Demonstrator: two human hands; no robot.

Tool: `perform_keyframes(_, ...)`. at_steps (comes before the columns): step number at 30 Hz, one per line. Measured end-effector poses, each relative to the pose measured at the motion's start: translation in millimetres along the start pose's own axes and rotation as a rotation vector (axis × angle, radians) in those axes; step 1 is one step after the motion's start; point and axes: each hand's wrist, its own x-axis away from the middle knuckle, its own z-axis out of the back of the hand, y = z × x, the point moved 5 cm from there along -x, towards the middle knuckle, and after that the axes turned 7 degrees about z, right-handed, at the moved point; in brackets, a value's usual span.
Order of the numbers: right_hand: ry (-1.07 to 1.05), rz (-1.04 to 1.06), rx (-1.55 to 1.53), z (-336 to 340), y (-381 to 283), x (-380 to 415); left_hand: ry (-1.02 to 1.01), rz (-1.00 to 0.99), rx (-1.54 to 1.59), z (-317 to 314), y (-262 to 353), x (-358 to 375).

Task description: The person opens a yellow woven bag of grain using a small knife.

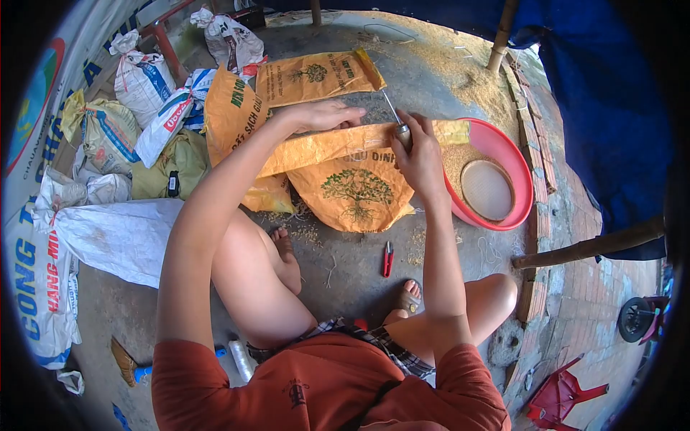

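Concrete floor, left hand (pixel 323 115) flat on orange sack (pixel 352 183), right hand (pixel 417 154) gripping awl (pixel 397 122), tree logo.

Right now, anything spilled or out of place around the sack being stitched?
Yes. Loose grain and husks are scattered on the concrete beside the orange sack, with a wider spill farther back. Red snips lie loose on the ground near a bare foot. The right hand holds the needle tool; the left hand presses the sack's top edge.
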Motion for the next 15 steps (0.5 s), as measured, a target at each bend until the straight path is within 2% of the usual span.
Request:
perform_keyframes(2,0.002,0.005,0.098,2,-1,0,-0.035,-0.025,-0.009,0,-9,-4)
perform_keyframes(5,-0.002,-0.067,0.150,4,2,-2,0.056,0.026,0.018,4,-21,-2)
perform_keyframes(7,0.101,0.005,0.114,6,-2,-3,-0.108,-0.075,0.097,2,-23,-2)
perform_keyframes(10,0.149,0.016,0.096,5,-4,-3,-0.179,-0.102,0.146,3,-28,0)
perform_keyframes(14,0.158,-0.014,0.078,5,-4,-2,-0.165,-0.042,0.188,7,-30,0)
perform_keyframes(15,0.159,-0.026,0.076,6,-2,-2,-0.059,-0.041,0.211,9,-28,2)
